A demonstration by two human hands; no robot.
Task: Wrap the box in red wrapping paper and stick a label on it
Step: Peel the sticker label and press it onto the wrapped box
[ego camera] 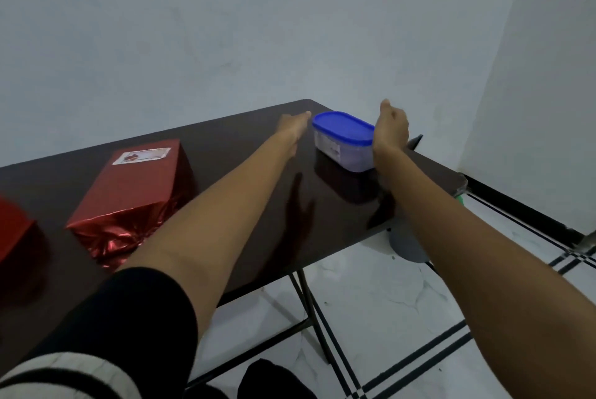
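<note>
A box wrapped in shiny red paper (132, 195) lies on the dark table (251, 147), left of my arms, with a white label (142, 156) stuck on its top. Both my arms reach far out toward a clear plastic container with a blue lid (343, 140) near the table's far right corner. My left hand (293, 126) hovers just left of the container, fingers straight and apart from it. My right hand (392, 126) lies against the container's right side, fingers extended.
Another red wrapped item (13, 227) shows at the left edge of the frame. A dark flat object (416, 142) sticks out behind my right hand. The table's right edge drops to a white tiled floor (419, 302); a grey bin (408, 243) stands below it.
</note>
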